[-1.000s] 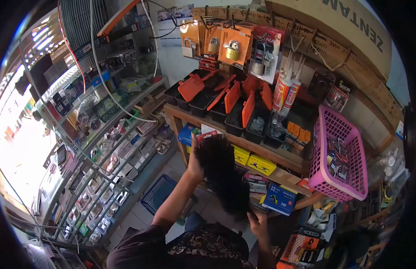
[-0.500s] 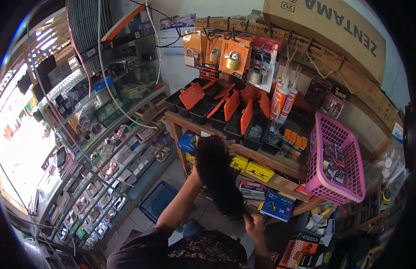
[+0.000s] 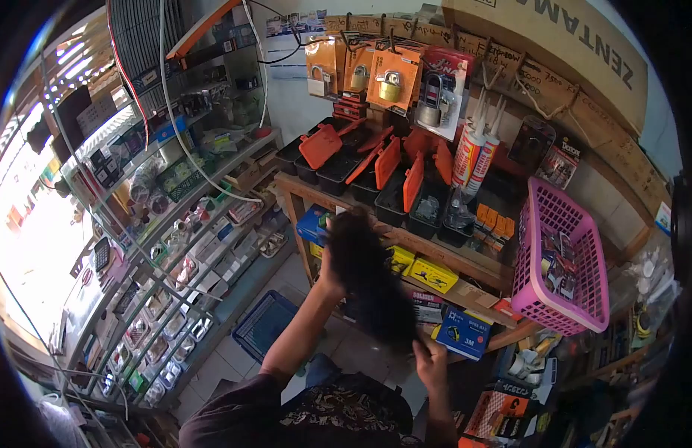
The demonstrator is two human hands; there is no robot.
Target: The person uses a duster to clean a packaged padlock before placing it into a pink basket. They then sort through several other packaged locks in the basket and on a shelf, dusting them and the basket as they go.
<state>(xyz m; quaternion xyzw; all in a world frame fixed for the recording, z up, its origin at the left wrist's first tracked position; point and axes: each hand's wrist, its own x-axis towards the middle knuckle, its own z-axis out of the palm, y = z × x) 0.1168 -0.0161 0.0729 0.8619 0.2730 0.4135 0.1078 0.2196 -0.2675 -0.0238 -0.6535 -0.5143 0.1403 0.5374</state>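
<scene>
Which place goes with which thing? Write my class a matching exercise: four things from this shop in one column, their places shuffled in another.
Things
1. Duster
2. Padlocks
3. Blue basket
4. Pink basket

Places
A. on the tiled floor
B. right of the tubes
C. between the left hand and right hand
D. hanging on cards

Pairs: 1-C, 2-D, 3-A, 4-B

a close head-worn camera faces forward and down over both hands [image 3: 431, 360]
</scene>
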